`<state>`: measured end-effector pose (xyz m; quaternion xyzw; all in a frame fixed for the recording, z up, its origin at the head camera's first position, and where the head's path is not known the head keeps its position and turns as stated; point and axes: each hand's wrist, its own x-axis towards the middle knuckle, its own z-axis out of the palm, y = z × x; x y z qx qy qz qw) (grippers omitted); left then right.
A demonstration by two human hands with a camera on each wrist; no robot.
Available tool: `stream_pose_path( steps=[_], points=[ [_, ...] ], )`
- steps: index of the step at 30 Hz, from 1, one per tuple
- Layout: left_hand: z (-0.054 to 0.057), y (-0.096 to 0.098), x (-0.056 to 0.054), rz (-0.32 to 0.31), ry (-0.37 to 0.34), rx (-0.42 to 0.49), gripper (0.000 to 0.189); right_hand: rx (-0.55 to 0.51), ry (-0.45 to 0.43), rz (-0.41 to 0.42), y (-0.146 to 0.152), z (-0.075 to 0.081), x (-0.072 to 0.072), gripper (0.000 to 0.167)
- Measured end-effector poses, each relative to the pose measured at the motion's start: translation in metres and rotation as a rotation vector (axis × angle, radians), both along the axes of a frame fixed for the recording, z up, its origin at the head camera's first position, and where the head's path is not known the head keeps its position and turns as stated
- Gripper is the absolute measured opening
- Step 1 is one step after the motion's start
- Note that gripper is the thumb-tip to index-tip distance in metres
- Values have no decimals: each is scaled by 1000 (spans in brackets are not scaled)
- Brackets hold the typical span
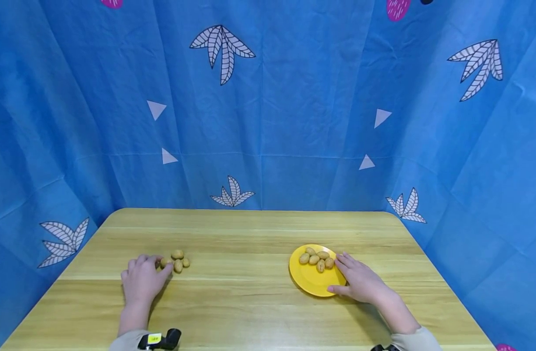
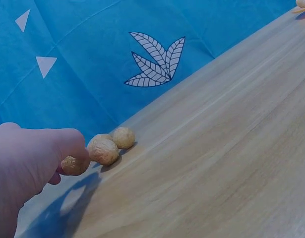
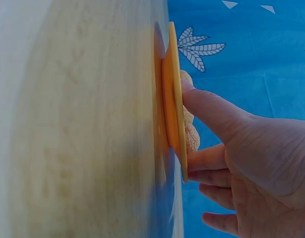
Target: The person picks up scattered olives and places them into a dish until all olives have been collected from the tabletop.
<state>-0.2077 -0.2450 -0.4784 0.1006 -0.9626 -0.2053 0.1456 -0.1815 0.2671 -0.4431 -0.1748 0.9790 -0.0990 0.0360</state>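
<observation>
One tan piece, partly hidden | left hand: grip narrow, pinching it beside three loose pieces on counter | right hand: grip wide, touching yellow plate, cut off in left-wrist view

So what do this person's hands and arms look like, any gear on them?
The left hand and right hand wear no gloves. The left sleeve and right sleeve are pale greyish beige. At the left one is a black device with a yellow label, its writing too small to read. At the right one a black piece shows, partly cut off.
</observation>
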Motion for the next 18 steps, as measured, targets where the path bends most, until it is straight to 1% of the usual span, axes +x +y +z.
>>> stream_pose_path(
  steps=[13,18],
  points=[
    [19,4,2,-30,113,-17,47,8,-10,1,0,0,-1,85],
    [28,8,2,-30,142,-12,47,14,12,7,1,-2,-2,84]
  ],
)
